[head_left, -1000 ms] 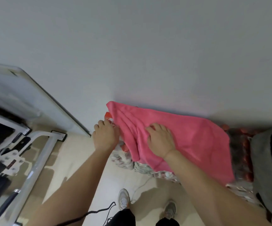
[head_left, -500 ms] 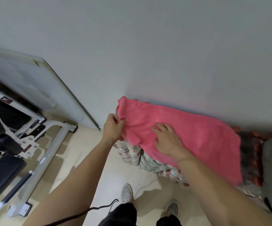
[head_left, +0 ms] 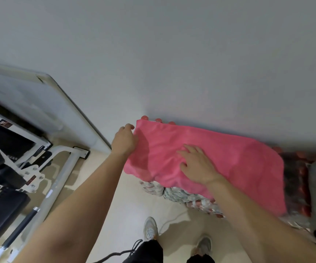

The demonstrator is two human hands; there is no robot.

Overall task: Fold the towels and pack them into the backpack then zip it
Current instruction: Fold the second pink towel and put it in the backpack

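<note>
pink towel (head_left: 238, 164) lies long way left-right; left hand (head_left: 124, 141) holds its end at stack (head_left: 181, 194) left edge, right hand (head_left: 197, 166) flat on middle (fingers straight).

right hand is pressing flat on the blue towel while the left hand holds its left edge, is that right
Not quite: the towel is pink, not blue. The head view shows the right hand lying flat on the pink towel while the left hand holds its left edge.
</note>
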